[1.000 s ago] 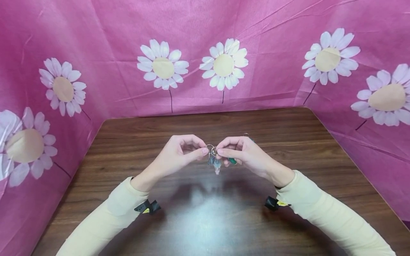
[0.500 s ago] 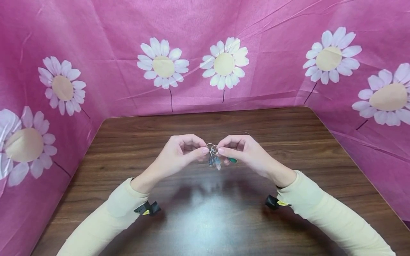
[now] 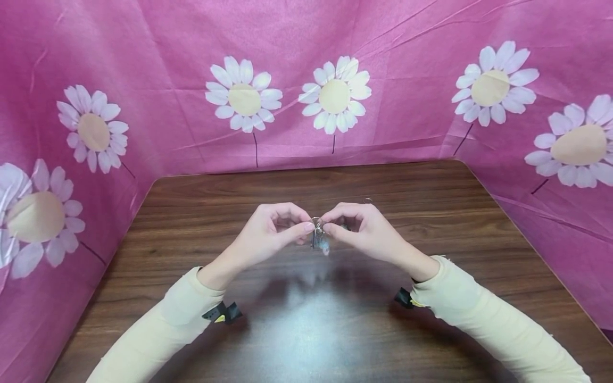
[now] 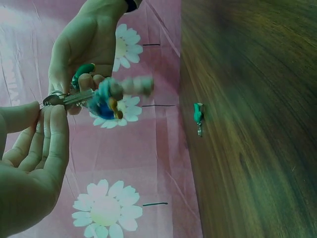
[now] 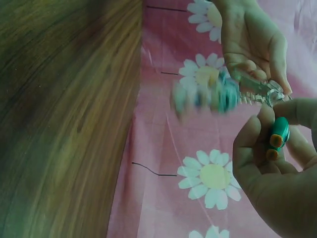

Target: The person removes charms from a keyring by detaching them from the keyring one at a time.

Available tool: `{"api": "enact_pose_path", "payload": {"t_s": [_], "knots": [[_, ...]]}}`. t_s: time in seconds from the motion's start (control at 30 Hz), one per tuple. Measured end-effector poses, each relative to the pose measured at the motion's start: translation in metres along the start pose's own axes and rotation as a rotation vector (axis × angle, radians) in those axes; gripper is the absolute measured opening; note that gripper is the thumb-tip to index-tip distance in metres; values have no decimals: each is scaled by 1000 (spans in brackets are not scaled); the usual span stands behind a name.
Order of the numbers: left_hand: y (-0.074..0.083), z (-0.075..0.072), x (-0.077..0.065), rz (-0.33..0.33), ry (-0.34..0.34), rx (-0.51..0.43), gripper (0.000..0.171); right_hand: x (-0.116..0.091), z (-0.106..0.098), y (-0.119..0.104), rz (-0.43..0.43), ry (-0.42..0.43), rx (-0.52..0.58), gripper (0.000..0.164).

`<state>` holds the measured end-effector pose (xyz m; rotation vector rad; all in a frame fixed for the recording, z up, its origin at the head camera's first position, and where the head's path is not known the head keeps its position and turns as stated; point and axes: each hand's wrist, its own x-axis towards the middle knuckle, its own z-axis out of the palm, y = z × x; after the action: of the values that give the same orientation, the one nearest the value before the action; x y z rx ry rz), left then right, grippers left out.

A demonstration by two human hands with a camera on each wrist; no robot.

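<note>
**Bare left hand (image 3: 274, 230) and bare right hand (image 3: 360, 230) closing in on a thin silver-coloured metal ring (image 3: 316, 219)**

A person in pale yellow long sleeves (image 3: 177, 306) is holding the metal ring above a brown wood-grain bench (image 3: 215, 197). The left hand's grip is pinching the ring between thumb and fingers; the right hand's grip is pinching metal at the ring's other side, its fingertips hiding which piece. A flat silver-coloured metal key (image 4: 78, 97) is hanging between the two hands, just beside a blue-and-teal cluster of charms (image 4: 104, 101), which is showing blurred in both wrist views. A glossy green charm with orange ends (image 5: 279, 133) is resting against the right hand's curled fingers. Well below, a small green charm on a short silver-coloured chain (image 4: 198, 113) is lying on the bench, apart from both hands.

Black wrist devices with yellow patches (image 3: 230, 312) are sitting at both cuffs. Behind, a pink cloth printed with white daisies (image 3: 287, 32) is lining the far edge and both sides of the bench, whose surface is reflecting a pale patch of light near the person.
</note>
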<state>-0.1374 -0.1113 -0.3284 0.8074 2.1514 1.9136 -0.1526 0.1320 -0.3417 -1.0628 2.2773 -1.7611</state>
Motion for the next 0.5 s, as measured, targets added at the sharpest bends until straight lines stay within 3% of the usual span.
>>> {"api": "enact_pose_path", "payload": {"t_s": [0.23,0.5], "knots": [[3,1,0,-15,28,-30,8,-2,1,1,128,-8,23,12],[2,0,2,-28,35,-40,9,-2,2,0,217,1,140,14]]}}
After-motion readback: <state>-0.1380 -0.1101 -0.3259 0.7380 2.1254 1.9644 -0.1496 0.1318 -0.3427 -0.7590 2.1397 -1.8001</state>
